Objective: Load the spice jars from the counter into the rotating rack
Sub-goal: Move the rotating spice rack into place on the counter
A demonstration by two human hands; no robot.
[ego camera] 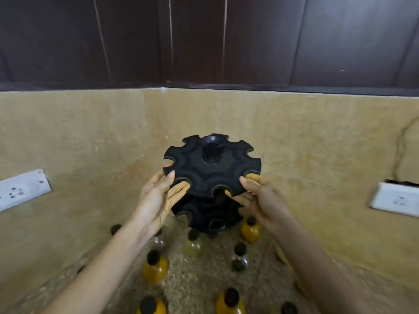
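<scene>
Beige stone walls meet in a corner behind a speckled granite counter [199,288], and the work takes place in that corner.

Left hand [158,198] and right hand [260,200] both grip the rotating rack [212,171], one on each side of its upper tier, with fingertips hooked into the scalloped notches along the rim. Both hands are closed on the rack; neither carries a jar. The rack is black, has two notched tiers, and its central post runs roughly vertical, leaning slightly away from the camera. All visible notches are empty. Whether the base rests on the counter cannot be told, as the lower tier hides it.

Spice jars stand upright on the counter below and in front of the rack, closer to the person than the rack is. One yellow-filled jar [250,230] stands just below the right hand, the nearest to either hand. Another yellow jar [155,267] stands below the left forearm. A clear jar [192,242] stands between them.

Loading judged not yet begun. Wall sockets [22,189] flank the corner, under dark wood panelling [204,41].
</scene>
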